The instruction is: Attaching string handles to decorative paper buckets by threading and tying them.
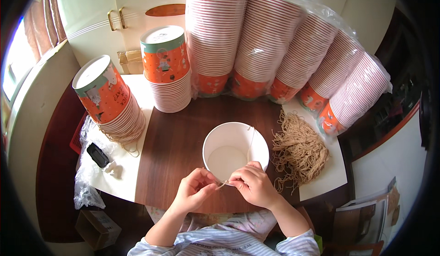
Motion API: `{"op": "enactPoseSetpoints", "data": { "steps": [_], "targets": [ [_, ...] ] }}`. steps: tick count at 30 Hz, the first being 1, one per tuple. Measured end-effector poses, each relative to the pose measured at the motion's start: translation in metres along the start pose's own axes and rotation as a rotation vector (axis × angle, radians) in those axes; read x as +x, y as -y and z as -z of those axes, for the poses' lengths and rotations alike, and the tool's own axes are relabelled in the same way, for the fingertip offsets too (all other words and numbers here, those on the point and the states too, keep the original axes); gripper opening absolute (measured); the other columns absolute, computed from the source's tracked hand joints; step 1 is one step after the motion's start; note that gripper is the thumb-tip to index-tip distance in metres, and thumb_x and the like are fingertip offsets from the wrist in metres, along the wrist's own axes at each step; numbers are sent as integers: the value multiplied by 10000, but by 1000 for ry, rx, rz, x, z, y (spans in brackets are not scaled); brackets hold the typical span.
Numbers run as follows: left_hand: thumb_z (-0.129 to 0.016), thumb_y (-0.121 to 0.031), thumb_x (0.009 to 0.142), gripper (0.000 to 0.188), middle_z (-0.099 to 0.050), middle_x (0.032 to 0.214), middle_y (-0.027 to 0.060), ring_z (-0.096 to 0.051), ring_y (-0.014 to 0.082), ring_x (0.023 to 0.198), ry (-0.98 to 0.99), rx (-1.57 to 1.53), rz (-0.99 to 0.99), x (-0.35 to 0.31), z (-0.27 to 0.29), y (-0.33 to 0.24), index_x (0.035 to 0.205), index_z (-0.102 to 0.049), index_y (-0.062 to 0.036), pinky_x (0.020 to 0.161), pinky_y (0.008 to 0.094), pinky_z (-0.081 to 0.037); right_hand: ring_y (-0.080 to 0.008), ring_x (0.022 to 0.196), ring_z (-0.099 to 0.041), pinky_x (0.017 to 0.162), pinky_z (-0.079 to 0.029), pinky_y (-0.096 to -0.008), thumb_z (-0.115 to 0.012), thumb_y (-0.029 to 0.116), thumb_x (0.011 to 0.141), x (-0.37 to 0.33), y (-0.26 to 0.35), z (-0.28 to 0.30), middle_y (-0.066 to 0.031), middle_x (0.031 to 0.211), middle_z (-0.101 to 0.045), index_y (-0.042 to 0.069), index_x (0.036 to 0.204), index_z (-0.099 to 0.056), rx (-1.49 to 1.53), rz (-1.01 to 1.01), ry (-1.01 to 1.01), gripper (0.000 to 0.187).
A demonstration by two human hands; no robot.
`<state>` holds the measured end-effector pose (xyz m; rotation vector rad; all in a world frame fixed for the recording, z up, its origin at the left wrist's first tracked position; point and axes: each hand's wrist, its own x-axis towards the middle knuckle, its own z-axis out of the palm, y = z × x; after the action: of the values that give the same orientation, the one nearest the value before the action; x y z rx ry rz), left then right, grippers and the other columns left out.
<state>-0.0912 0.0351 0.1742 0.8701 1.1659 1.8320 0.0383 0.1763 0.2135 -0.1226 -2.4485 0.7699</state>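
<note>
A round paper bucket (213,146), white inside, stands in front of me on the brown table, its mouth facing up. A thin tan cord (249,148) runs from the bucket's far right rim down across its inside to my hands. At the near rim my right hand (253,186) is closed, pinching the cord between thumb and fingertips. My left hand (196,191) is just to its left, thumb and fingers closed on the cord's short end. Right of the bucket lies a loose heap of tan cords (300,150).
Tall stacks of nested paper buckets (217,31) in clear plastic line the table's (174,150) back and right. Two more stacks, a nearer one (105,95) and a farther one (166,68), stand at left. A small black device (97,155) lies by crumpled plastic (87,185).
</note>
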Motion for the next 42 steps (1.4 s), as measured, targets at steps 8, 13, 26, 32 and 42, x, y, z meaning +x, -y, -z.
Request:
{"op": "enactPoseSetpoints", "data": {
  "steps": [8,13,26,32,42],
  "targets": [
    [-578,-78,839,158,-610,767,28,-556,40,684,131,147,140,-2,-13,-3,948,-499,4,585,173,-436,-178,650,-569,716,-404,-324,-654,63,740,0,3,1,-5,722,-604,82,762,-554,41,36,-48,104],
    [-571,-77,847,108,-596,716,20,-517,22,625,43,119,125,-4,-20,0,900,-521,3,518,162,-393,-187,649,-562,701,-405,-322,-652,58,739,0,3,-1,-16,724,-597,75,769,-550,56,67,-66,107],
    [-580,-22,825,53,-556,599,40,-486,48,513,-72,508,-63,-2,-24,-5,865,-559,5,470,196,-386,-239,626,-510,661,-405,-336,-606,-4,721,-1,2,1,-55,702,-540,60,783,-496,49,67,-63,142],
    [-589,23,798,97,-533,782,68,-498,66,647,-98,627,-343,-5,-12,8,885,-566,-11,527,192,-404,-138,757,-558,814,-349,-320,-615,57,745,-8,11,1,27,813,-591,112,885,-552,-106,116,-20,164],
    [-534,-49,866,55,-542,968,19,-526,68,813,-176,-193,317,-39,-18,40,912,-517,-25,691,189,-430,-75,930,-533,912,-236,-456,-555,164,804,-39,5,-25,86,890,-604,154,901,-536,-400,207,16,100]
  ]
}}
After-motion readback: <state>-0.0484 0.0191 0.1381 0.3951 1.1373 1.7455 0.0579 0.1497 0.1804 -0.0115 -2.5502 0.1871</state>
